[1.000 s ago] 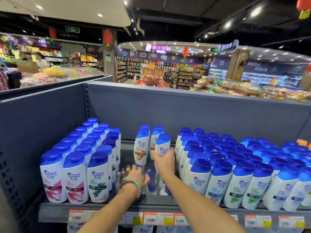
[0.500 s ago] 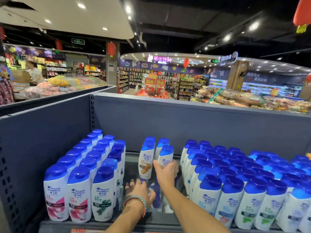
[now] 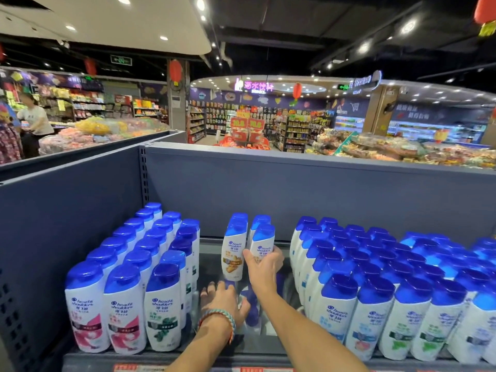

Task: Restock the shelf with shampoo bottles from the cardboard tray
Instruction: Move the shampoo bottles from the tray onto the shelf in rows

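**shelfstacker_92:** ok so what's going on, starting from the left?

**aisle7:** Far left of the shelf (image 3: 188, 355) there's a packed block of Head & Shoulders bottles (image 3: 126, 315), white with blue caps, all upright. The front three have two pink labels and one green. They sit just left of the left hand.

**shelfstacker_92:** and the left hand itself?

**aisle7:** The left hand (image 3: 224, 304), with a braided bracelet (image 3: 220, 319) on the wrist, is low in the gap, palm down, with its fingers (image 3: 212, 287) spread over something blue lying down there. Looks like a cap or a bottle, but it's blurry and mostly covered, so I can't tell if they're actually gripping it or just resting on it.

**shelfstacker_92:** right hand?

**aisle7:** The right hand (image 3: 264, 267) is further back and higher. Its fingers (image 3: 248, 257) are wrapped around the lower part of a shampoo bottle (image 3: 263, 244), which is upright and close to the shelf's back panel (image 3: 295, 197). Just left of those fingers stands a bottle with a golden label (image 3: 233, 255), touching or nearly touching the held one. A couple more blue caps peek out right behind both.

**shelfstacker_92:** and past that?

**aisle7:** Right of the right hand is a big block of the same bottles (image 3: 389, 285), with green and peach labels at the front, running to the edge of the view. Can't see the cardboard tray at all.
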### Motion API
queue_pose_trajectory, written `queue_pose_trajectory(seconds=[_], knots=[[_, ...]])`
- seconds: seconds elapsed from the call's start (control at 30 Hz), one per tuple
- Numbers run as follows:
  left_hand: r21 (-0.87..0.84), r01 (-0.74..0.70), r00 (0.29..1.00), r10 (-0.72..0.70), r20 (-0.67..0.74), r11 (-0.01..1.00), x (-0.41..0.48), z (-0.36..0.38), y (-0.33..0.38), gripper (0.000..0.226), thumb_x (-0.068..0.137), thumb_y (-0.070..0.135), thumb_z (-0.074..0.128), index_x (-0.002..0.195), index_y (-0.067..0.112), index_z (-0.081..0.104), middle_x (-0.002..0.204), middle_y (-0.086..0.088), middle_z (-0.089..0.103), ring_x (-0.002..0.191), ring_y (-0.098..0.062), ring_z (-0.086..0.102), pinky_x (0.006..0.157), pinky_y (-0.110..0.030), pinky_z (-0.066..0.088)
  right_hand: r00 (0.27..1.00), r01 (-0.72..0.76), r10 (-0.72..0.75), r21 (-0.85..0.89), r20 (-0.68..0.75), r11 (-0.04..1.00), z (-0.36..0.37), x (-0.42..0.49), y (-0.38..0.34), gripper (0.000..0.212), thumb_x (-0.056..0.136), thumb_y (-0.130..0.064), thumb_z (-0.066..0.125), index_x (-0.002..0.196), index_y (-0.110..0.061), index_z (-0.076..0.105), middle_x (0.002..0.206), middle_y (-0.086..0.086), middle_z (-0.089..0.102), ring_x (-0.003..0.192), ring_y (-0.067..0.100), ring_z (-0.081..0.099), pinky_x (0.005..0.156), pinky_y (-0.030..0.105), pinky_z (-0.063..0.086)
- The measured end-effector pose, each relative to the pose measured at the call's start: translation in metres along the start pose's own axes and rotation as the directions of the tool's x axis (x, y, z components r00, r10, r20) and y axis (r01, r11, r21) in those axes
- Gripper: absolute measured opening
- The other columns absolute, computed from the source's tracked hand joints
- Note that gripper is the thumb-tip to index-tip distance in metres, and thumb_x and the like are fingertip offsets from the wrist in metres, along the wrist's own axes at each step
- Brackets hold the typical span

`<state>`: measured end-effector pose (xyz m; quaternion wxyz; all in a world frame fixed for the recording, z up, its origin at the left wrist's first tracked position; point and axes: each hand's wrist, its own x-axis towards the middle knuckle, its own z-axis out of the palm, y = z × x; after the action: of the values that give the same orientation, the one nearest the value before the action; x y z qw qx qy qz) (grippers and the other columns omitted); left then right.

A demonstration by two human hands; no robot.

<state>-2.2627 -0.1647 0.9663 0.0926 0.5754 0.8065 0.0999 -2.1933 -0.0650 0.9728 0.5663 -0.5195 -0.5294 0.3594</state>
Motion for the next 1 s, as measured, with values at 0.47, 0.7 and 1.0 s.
queue_pose_trajectory(seconds=[0.47,0.7,1.0], knots=[[0.056,0.001,0.996,-0.006,0.094,0.998,0.006,-0.01,0.002,0.06,0.089,0.059,0.035,0.138,0.024,0.04,0.148,-0.003,0.034,0.138,-0.026,0.026,0.113,-0.046,0.02,1.0,0.023,-0.023,-0.029,0.003,0.999,0.003,0.001,0.003,0.066,0.068,-0.033,0.086,0.111,-0.025,0.037,0.108,-0.002,0.047,0.102,0.016,0.058,0.079,0.035,0.059],[-0.003,-0.087,0.996,0.087,0.006,0.996,0.001,-0.007,-0.001,0.059,0.09,0.051,0.04,0.142,0.023,0.034,0.15,0.002,0.03,0.141,-0.023,0.021,0.115,-0.043,0.015,0.997,0.044,-0.032,-0.16,0.076,0.986,-0.023,-0.011,-0.015,0.087,0.074,-0.032,0.082,0.141,-0.01,0.03,0.134,0.007,0.04,0.122,0.017,0.04,0.086,0.018,0.044],[-0.018,-0.161,0.961,0.153,-0.23,0.987,-0.045,-0.044,0.011,0.066,0.083,0.039,0.063,0.139,0.022,0.034,0.139,0.001,0.047,0.128,-0.021,0.042,0.107,-0.035,0.035,0.911,0.318,-0.121,-0.482,0.395,0.816,-0.072,-0.049,-0.051,0.083,0.091,-0.035,0.059,0.152,-0.007,0.01,0.16,0.009,0.009,0.147,0.025,0.009,0.121,0.041,0.015]])
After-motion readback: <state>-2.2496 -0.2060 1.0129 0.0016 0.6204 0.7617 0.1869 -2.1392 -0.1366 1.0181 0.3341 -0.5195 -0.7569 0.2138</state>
